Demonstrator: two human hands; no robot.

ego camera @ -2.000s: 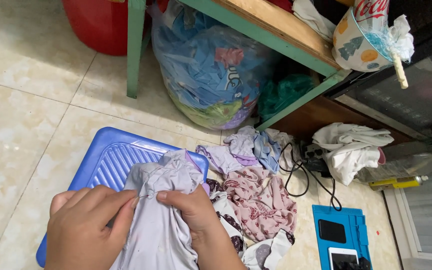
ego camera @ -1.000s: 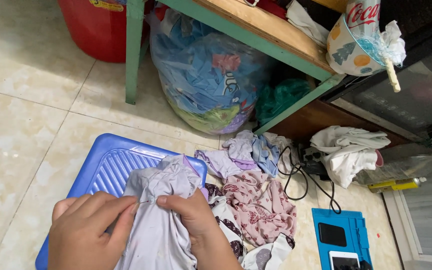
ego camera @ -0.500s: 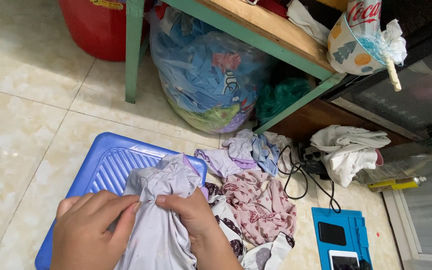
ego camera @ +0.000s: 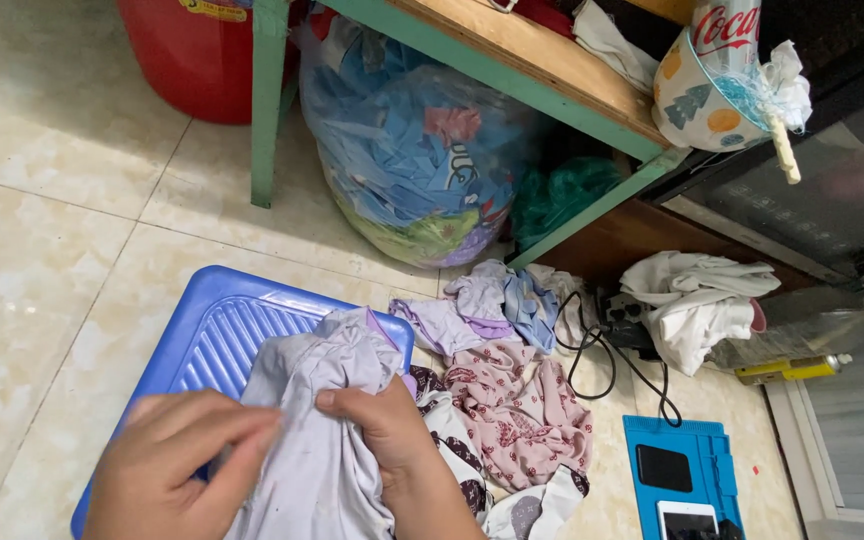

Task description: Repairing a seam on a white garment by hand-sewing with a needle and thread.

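A pale lilac garment [ego camera: 317, 440] lies bunched on a blue ribbed washboard [ego camera: 217, 335], its long axis running from the near edge toward the far right. The left hand [ego camera: 177, 470] pinches its near-left fold; the right hand [ego camera: 382, 430] has fingers pressed together, gripping the middle. Just right lies a pile of patterned clothes [ego camera: 512, 410]; beyond, a clear bag of clothes [ego camera: 412, 160].

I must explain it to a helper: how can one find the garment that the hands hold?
Find the blue ribbed board on the tiled floor. On it lies a pale lilac garment, gripped by both the left hand and the right hand. The clothes beside it are patterned; it is plain.
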